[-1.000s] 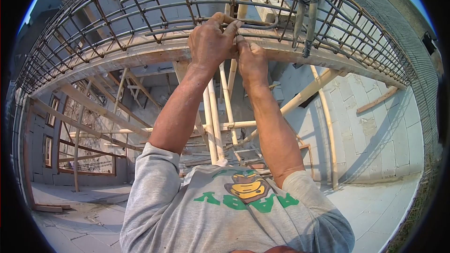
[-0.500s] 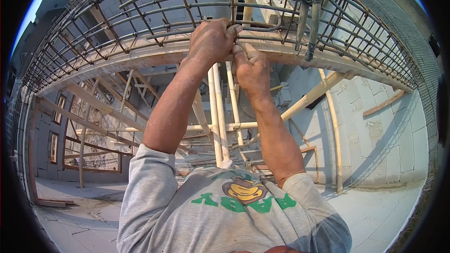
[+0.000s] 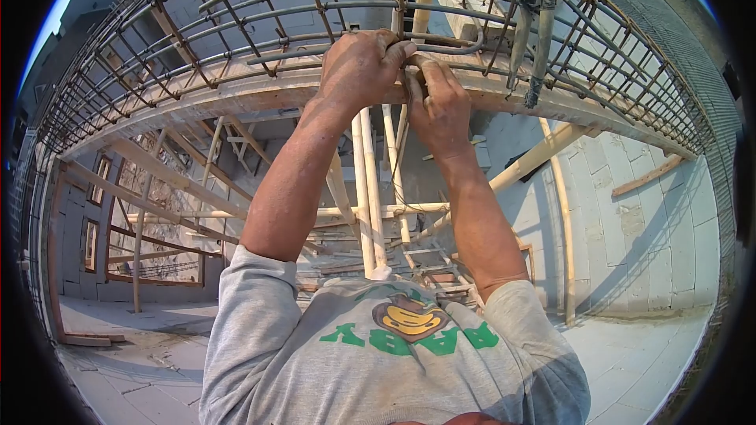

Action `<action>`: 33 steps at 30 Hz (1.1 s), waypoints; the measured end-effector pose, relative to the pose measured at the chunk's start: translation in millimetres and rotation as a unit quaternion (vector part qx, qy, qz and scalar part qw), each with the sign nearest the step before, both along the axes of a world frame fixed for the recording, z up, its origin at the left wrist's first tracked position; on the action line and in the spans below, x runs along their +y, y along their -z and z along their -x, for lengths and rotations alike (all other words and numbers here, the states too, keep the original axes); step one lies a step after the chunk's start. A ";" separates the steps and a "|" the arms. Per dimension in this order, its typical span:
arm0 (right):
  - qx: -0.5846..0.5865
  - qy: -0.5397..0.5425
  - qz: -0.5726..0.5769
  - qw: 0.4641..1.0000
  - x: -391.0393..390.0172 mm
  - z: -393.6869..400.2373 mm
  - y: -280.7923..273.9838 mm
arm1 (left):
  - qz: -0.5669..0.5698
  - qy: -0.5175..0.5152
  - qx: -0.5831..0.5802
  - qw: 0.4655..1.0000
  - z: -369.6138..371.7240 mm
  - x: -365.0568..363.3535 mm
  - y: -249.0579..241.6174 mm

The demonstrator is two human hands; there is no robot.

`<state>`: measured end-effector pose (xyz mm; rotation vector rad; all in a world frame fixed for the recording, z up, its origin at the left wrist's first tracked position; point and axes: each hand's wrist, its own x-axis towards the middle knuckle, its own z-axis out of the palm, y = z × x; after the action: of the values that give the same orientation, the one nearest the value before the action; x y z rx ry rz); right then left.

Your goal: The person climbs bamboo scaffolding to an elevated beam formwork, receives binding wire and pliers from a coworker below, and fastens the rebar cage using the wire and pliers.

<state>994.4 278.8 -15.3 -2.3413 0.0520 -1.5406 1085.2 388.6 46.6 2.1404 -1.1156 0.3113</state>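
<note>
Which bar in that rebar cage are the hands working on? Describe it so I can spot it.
Start at the long rebar cage lying on the wooden formwork beam. Near its middle, the left hand and right hand meet on the nearest lengthwise bar, the only one gripped.

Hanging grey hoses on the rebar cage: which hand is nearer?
Right. The right hand grips the rebar cage just left of the hanging grey hoses in the picture; the left hand sits farther away, beyond it.
</note>
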 end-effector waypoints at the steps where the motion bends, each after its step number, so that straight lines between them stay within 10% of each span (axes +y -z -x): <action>1: -0.010 0.010 0.011 1.000 1.8 -1.0 -1.1 | -0.005 -0.004 0.015 1.000 2.3 0.5 -3.1; 9: -0.045 -0.013 -0.002 0.999 7.5 -12.4 1.7 | -0.004 0.000 0.049 0.999 6.8 3.7 -11.5; 15: 0.003 -0.096 -0.242 0.965 23.5 -7.0 -6.1 | 0.024 0.007 0.049 0.998 4.5 4.1 -8.0; 20: -0.066 -0.379 -0.640 0.665 29.2 -12.6 -1.3 | 0.024 0.030 0.054 0.998 4.9 4.4 -10.3; 22: -0.046 -0.387 -0.650 0.653 31.4 -8.8 -2.7 | 0.020 0.025 0.062 0.998 4.7 4.8 -10.9; 26: 0.076 -0.122 -0.330 0.933 13.5 13.0 -2.3 | 0.013 -0.005 0.072 0.997 7.9 4.1 -9.2; 33: -0.117 0.184 -0.037 0.975 -11.3 96.3 -61.3 | 0.028 0.000 0.077 0.997 7.2 3.4 -7.3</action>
<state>898.1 267.5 46.0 -2.1623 0.5018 -1.9397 1078.0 392.0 53.9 2.0771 -1.0079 0.1731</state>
